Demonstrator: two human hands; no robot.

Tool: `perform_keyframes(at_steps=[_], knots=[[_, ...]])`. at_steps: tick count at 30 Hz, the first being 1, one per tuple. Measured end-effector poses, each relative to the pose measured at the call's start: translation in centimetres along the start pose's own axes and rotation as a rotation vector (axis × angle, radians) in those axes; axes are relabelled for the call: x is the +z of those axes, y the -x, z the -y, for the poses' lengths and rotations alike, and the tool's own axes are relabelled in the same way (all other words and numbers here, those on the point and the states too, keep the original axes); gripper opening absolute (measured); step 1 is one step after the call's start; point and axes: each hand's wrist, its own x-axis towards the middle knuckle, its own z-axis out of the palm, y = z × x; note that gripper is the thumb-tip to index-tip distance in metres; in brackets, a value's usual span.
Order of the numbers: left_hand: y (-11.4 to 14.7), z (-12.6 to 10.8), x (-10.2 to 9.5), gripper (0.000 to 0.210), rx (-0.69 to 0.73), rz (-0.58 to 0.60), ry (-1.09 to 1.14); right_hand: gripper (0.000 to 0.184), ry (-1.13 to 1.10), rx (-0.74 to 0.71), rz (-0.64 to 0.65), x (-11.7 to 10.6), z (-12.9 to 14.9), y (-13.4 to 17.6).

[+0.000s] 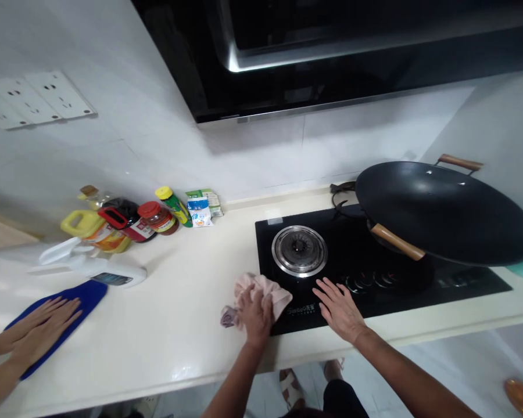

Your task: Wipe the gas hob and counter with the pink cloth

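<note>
Under my left hand [256, 316] is a crumpled pink cloth [270, 290], bunched where the white counter meets the left edge of the black glass gas stove [331, 220]. The fingers curl over the cloth and press it down. My right hand [340, 307] rests flat on the stove's front part, fingers spread, with nothing in it. Just behind my hands is the round metal burner [300, 251]. A large black wok [444, 209] with wooden handles sits over the stove's right side.
At far left another person's two hands [47, 331] lie on a blue cloth [89, 296]. Near them stand a white bottle [117, 274], a yellow jug [81, 223], a red-lidded jar [157, 217], a green bottle [174, 206] and seasoning packets [199, 212]. A black range hood [331, 75] hangs above.
</note>
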Motion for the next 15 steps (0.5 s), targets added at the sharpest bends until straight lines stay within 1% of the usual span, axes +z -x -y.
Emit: perform_keyframes(at_steps=[2, 4, 7, 8, 10, 12, 15], knots=[[0.1, -2.8, 0.6, 0.026, 0.051, 0.038, -0.005, 0.042, -0.015, 0.039, -0.043, 0.3, -0.1, 0.1], [1.0, -4.8, 0.6, 0.025, 0.145, 0.104, -0.03, 0.039, -0.043, 0.076, -0.085, 0.6, -0.3, 0.2], [2.8, -6.9, 0.9, 0.025, 0.356, 0.225, -0.002, 0.037, -0.101, 0.088, -0.108, 1.0, -0.5, 0.2], [3.4, -7.6, 1.2, 0.027, 0.407, 0.267, 0.026, 0.038, -0.122, 0.083, -0.115, 1.1, -0.5, 0.2], [3.8, -8.9, 1.9, 0.029, 0.466, 0.347, 0.077, 0.039, -0.172, 0.08, -0.15, 1.4, -0.7, 0.2], [3.2, -10.1, 2.9, 0.028, 0.499, 0.409, 0.109, 0.04, -0.226, 0.104, -0.21, 1.8, -1.0, 0.2], [0.9, -10.7, 4.0, 0.03, 0.555, 0.456, 0.144, 0.04, -0.289, 0.179, -0.287, 2.3, -1.3, 0.0]])
